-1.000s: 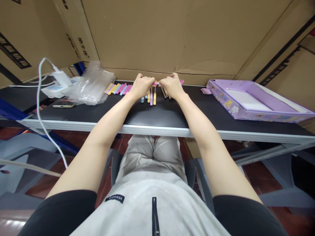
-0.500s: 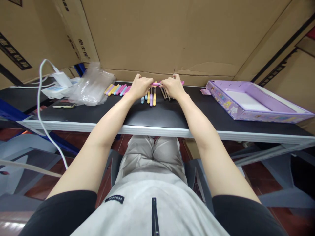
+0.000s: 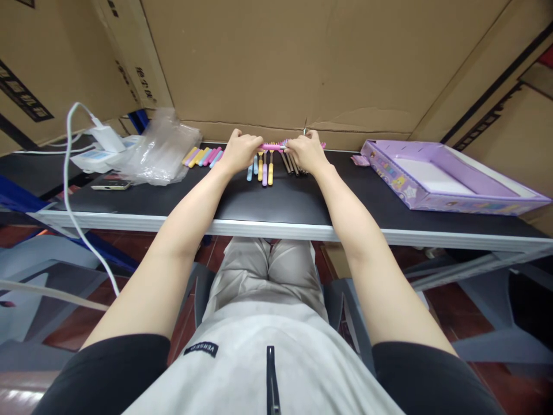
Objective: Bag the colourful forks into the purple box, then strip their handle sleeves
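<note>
My left hand [image 3: 242, 152] is closed around the left end of a thin pink stick [image 3: 272, 146] at the back of the table. My right hand [image 3: 306, 152] has its fingers closed at the stick's pale right part. A thin pointed piece [image 3: 305, 125] sticks up from the right fingers; its kind is unclear. Below the stick lie several slim tools with coloured handles, among them a purple handle [image 3: 265, 174] and a yellow handle [image 3: 271, 174]. Dark slim sticks [image 3: 288, 165] lie partly under my right hand. Small teeth-like tips show behind the pink stick.
More coloured handles [image 3: 199, 157] lie in a row at left, beside a clear plastic bag [image 3: 158, 153]. A phone [image 3: 111, 184] and a white charger with cable [image 3: 108, 138] are farther left. An open purple box [image 3: 415, 199] stands at right near a small pink packet [image 3: 360, 161]. Cardboard walls close the back.
My left hand has shifted slightly left, away from my right hand. More of the pink stick and the tips behind it now show between the hands.
</note>
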Action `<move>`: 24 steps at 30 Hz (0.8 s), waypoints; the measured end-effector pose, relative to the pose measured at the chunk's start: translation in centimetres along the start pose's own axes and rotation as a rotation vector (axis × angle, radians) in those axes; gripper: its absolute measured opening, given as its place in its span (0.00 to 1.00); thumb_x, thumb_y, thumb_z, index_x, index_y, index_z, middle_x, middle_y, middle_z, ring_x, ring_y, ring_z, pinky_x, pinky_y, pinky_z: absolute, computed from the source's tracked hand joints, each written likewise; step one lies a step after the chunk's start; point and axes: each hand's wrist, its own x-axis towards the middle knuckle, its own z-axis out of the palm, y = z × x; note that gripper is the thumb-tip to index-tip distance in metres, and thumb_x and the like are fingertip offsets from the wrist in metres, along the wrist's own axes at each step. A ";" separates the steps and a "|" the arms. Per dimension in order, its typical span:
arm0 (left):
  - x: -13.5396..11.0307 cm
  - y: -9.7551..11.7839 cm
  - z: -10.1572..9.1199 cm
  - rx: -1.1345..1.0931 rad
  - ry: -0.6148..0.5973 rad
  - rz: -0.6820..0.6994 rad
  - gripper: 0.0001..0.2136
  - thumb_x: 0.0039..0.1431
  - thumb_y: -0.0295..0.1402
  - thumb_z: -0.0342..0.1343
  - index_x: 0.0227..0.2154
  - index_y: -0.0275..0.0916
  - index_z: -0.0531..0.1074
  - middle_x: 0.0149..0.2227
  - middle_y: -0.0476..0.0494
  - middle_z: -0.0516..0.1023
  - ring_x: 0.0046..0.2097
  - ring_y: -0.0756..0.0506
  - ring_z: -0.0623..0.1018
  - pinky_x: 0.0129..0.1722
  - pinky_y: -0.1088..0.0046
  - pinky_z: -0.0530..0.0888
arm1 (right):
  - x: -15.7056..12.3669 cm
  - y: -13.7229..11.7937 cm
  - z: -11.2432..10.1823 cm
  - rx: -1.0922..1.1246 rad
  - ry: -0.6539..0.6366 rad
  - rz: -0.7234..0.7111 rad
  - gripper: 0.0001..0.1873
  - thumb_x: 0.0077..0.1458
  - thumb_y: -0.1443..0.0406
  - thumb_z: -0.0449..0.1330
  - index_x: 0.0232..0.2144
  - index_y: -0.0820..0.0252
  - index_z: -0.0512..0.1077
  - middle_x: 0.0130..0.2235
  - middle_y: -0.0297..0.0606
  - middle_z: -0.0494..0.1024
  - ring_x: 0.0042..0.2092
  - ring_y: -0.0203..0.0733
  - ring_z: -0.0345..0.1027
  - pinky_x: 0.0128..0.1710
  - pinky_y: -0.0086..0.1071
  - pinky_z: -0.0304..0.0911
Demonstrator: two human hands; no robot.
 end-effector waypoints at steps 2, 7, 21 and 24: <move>-0.3 -0.7 -0.4 0.026 -0.018 -0.023 0.12 0.71 0.27 0.51 0.45 0.44 0.79 0.44 0.37 0.89 0.53 0.33 0.86 0.67 0.41 0.73 | -0.3 1.0 0.1 0.012 0.012 0.026 0.17 0.77 0.64 0.54 0.48 0.57 0.85 0.46 0.47 0.88 0.51 0.55 0.77 0.71 0.64 0.57; -2.7 -5.4 -2.8 0.095 -0.058 -0.321 0.04 0.72 0.33 0.55 0.42 0.43 0.75 0.51 0.32 0.91 0.55 0.32 0.85 0.66 0.45 0.74 | -3.8 6.6 -0.8 0.024 0.032 0.254 0.19 0.77 0.62 0.52 0.44 0.57 0.84 0.44 0.52 0.87 0.52 0.61 0.77 0.68 0.68 0.60; -3.1 -5.7 -2.1 -0.048 -0.023 -0.517 0.20 0.77 0.46 0.55 0.60 0.41 0.82 0.48 0.33 0.90 0.53 0.35 0.85 0.57 0.60 0.79 | -2.4 6.3 -1.2 -0.094 0.064 0.244 0.25 0.81 0.61 0.49 0.58 0.64 0.84 0.60 0.60 0.82 0.61 0.68 0.75 0.60 0.59 0.69; -3.3 -4.8 -2.1 -0.018 -0.080 -0.468 0.20 0.76 0.45 0.56 0.60 0.44 0.85 0.50 0.32 0.91 0.55 0.32 0.87 0.56 0.58 0.80 | -2.1 5.4 -0.7 -0.079 0.077 0.151 0.24 0.81 0.62 0.49 0.57 0.65 0.83 0.56 0.59 0.83 0.58 0.65 0.76 0.61 0.61 0.67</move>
